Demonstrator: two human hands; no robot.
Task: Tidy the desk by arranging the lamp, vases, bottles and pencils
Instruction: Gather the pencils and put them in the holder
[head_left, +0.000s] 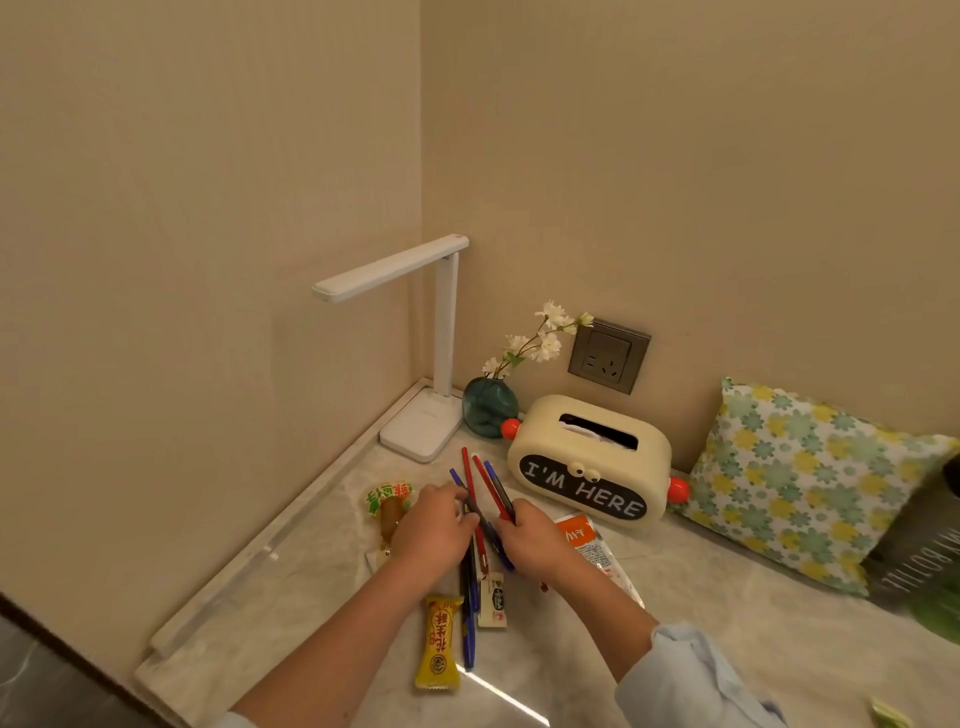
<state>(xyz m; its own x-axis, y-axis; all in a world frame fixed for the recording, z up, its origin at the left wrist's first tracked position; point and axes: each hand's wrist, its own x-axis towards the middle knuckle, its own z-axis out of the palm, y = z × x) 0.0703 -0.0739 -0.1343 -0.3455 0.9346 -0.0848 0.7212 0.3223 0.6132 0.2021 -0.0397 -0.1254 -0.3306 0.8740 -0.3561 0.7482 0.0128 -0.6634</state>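
Observation:
Several red, blue and black pencils (483, 486) lie bunched on the marble desk (291, 566). My left hand (434, 527) grips the bunch from the left, and my right hand (530, 538) holds it from the right, fingers curled round the shafts. A white folding lamp (441, 332) stands in the corner. Right of its base sits a round teal vase (488, 405) with white flowers. A dark bottle (930, 540) shows blurred at the right edge.
A cream tissue box (592, 457) reading "I'M HERE" stands behind the hands. Snack packets lie around: green-orange (387, 499), yellow (440, 644), orange-white (597, 551). A floral cushion (800, 478) leans on the wall by a socket (608, 356).

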